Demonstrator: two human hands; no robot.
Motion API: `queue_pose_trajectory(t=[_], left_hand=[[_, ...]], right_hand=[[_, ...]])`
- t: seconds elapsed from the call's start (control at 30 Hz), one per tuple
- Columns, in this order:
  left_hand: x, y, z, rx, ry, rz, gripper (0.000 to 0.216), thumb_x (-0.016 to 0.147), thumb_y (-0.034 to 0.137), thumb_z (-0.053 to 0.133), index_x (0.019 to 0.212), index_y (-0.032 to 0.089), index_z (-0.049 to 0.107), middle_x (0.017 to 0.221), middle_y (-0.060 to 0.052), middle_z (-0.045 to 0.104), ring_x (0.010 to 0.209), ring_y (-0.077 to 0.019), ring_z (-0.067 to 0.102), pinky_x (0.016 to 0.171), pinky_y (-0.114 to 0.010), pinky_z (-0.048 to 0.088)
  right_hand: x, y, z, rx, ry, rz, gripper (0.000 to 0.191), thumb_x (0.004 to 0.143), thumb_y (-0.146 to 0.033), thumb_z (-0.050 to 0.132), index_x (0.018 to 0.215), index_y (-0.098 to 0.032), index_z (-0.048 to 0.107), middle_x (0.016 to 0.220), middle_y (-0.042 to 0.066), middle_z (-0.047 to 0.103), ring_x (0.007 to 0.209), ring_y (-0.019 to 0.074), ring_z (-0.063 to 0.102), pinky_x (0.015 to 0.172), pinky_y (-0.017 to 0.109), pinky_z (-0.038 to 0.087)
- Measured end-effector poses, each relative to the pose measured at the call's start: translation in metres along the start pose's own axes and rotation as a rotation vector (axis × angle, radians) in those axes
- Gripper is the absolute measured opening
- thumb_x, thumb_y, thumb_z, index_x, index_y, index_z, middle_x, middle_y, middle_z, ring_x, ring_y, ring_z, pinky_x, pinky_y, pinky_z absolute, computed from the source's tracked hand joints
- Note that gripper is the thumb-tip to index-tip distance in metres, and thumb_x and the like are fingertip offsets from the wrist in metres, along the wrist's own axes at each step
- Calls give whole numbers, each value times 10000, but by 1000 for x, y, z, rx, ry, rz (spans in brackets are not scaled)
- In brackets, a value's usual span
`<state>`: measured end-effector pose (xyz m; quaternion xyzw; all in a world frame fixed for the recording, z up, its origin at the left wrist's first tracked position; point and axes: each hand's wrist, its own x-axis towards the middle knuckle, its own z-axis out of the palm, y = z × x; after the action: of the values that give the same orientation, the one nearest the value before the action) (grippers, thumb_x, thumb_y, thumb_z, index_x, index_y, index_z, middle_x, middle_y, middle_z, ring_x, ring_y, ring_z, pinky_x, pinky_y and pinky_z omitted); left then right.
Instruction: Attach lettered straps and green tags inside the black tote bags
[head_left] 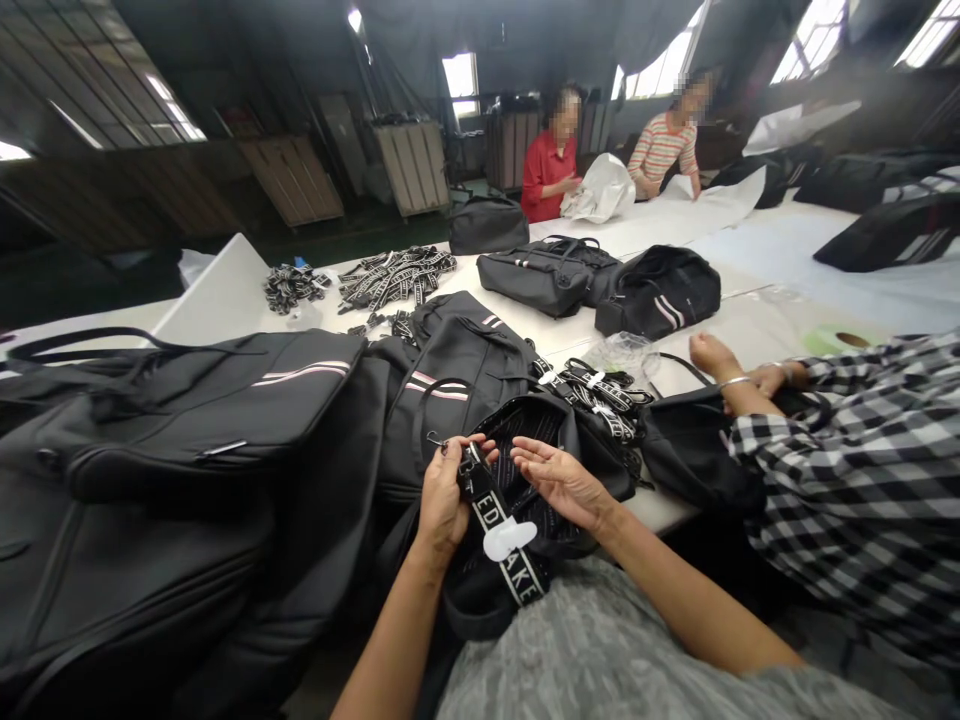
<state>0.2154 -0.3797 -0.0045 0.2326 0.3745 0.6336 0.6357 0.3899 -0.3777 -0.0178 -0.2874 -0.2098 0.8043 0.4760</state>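
Observation:
My left hand (444,492) is closed round a black strap with white letters (504,545), pinching it near its metal clip (437,440). A white tag (508,538) hangs on the strap. My right hand (559,478) lies palm up with fingers spread, just right of the strap, holding nothing. Both hands hover over an open black bag (525,430) at the table's near edge, with its lettered lining showing.
Black bags (187,420) are piled at left and more (600,280) lie farther back. Loose lettered straps (390,275) lie on the white table (217,290). A person in a checked sleeve (847,470) works at right. Two people sit at the far end.

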Motion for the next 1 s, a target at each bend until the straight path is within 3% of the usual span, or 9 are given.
queue_pose_trajectory(t=[0.23, 0.33, 0.43, 0.53, 0.63, 0.73, 0.8, 0.9, 1.0], left_hand=[[-4, -11, -4, 56, -35, -5, 320, 889, 437, 533, 910, 125, 605, 1042, -126, 670, 1009, -247, 640, 893, -414, 524], [-1, -9, -11, 55, -31, 0, 297, 888, 430, 537, 911, 142, 603, 1146, -124, 641, 1034, -236, 626, 904, -407, 515], [6, 3, -17, 73, 22, 94, 263, 874, 418, 568, 914, 163, 618, 1262, -95, 586, 1082, -206, 596, 918, -348, 501], [11, 26, -13, 150, 38, 230, 306, 861, 454, 578, 992, 182, 630, 1029, -66, 672, 945, -172, 637, 847, -306, 518], [13, 54, 7, 409, -35, 440, 334, 871, 455, 563, 1046, 181, 640, 803, -31, 664, 774, -143, 637, 734, -259, 519], [16, 75, 32, 641, -146, 638, 307, 883, 424, 552, 1023, 171, 658, 772, -29, 645, 714, -135, 612, 693, -249, 507], [23, 81, 45, 687, -181, 708, 292, 886, 412, 548, 1023, 173, 646, 772, -27, 641, 700, -134, 606, 694, -254, 507], [35, 77, 56, 618, -196, 696, 272, 883, 405, 556, 1047, 189, 564, 746, -11, 639, 646, -127, 605, 653, -253, 513], [41, 55, 55, 493, -294, 505, 275, 876, 426, 560, 1023, 207, 482, 676, 12, 626, 573, -127, 594, 589, -253, 513]], right_hand=[[-1, 5, 4, -113, -9, -83, 350, 778, -197, 724, 1097, -95, 620, 994, 101, 708, 911, 136, 683, 820, 186, 558], [-1, -3, 4, -123, -11, -128, 377, 790, -228, 718, 1115, -102, 576, 979, 112, 710, 889, 141, 691, 760, 161, 566], [-1, -15, 1, -163, 2, -193, 336, 789, -268, 722, 1031, -145, 526, 934, 101, 716, 845, 147, 701, 702, 172, 574], [1, -24, -3, -308, -3, -212, 302, 806, -335, 701, 897, -172, 463, 882, 103, 720, 790, 165, 708, 646, 210, 578], [5, -22, -7, -536, -20, -84, 277, 840, -352, 648, 856, -170, 440, 842, 112, 722, 710, 177, 708, 580, 242, 574], [3, -10, -14, -868, -47, 133, 127, 857, -229, 580, 831, -165, 474, 737, 47, 708, 528, 131, 657, 444, 194, 512], [-4, -1, -20, -1127, -89, 188, 68, 829, -115, 537, 800, -165, 501, 653, 1, 675, 423, 86, 582, 381, 150, 442], [-17, 8, -28, -1310, -109, 134, 132, 788, -42, 513, 793, -173, 495, 617, -22, 651, 407, 67, 545, 368, 129, 402], [-22, 9, -34, -1161, -46, 127, 96, 825, -110, 510, 815, -184, 450, 660, -7, 671, 454, 95, 596, 397, 162, 464]])
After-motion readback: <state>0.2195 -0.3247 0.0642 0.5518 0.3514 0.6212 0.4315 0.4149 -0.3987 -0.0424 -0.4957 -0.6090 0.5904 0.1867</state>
